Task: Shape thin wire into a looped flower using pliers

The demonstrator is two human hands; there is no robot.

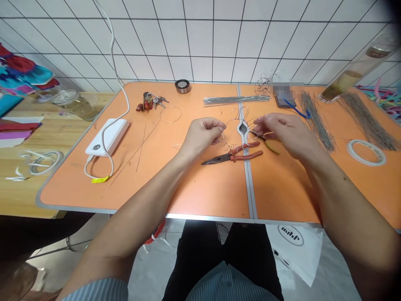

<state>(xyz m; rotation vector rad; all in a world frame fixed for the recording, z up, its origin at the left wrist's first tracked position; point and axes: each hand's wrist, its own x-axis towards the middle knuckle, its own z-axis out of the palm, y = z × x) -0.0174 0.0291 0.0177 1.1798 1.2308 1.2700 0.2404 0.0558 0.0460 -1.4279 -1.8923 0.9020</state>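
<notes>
Fingers (216, 123) curled, left hand (202, 133) pinches looped wire (225, 146).

Only one cam here: it's on your head, facing forward and tipped down at the orange surface (200, 194). It's close enough that your forearms (150, 205) fill the lower corners, with your left hand (203, 133) and right hand (283, 128) around mid-frame. You've got your own lap (200, 259) at the bottom, tiled wall (197, 39) up top, and the surface's right end runs out of shot.
</notes>
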